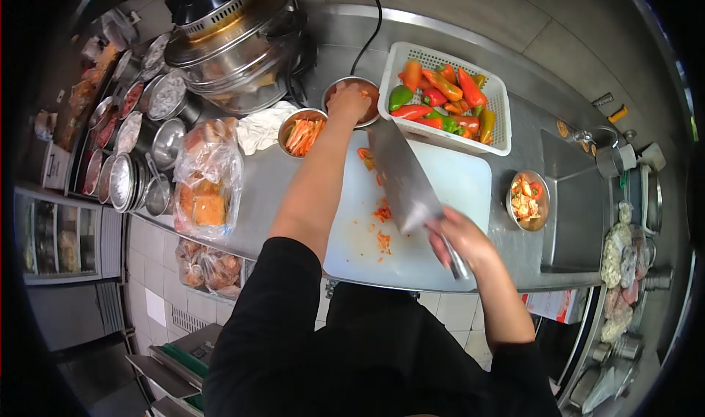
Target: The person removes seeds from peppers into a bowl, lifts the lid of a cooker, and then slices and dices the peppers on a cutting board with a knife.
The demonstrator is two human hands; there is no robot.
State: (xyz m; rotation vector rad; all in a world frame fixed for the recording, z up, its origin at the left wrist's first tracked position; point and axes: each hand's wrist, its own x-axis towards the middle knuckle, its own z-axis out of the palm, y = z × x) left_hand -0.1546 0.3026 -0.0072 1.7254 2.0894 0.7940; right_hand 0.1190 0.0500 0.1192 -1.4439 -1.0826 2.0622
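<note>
My right hand (459,239) is closed round the handle of a cleaver (400,171), its broad blade slanting over the white cutting board (463,189). Under and beside the blade lie chopped orange-red pepper bits (383,241). My left hand (349,103) reaches into a metal bowl (372,88) behind the board; its fingertips are hidden, and something orange shows beside them. Closer to me, a second metal bowl (283,139) holds orange strips (303,135). To the right of the board stands a bowl of pepper trimmings (526,199).
A white basket (501,134) of whole peppers stands behind the board. At right is a sink (576,211). On the left are a bagged loaf of bread (209,189), a white cloth (263,127), a glass-bodied countertop cooker (228,57) and several metal containers.
</note>
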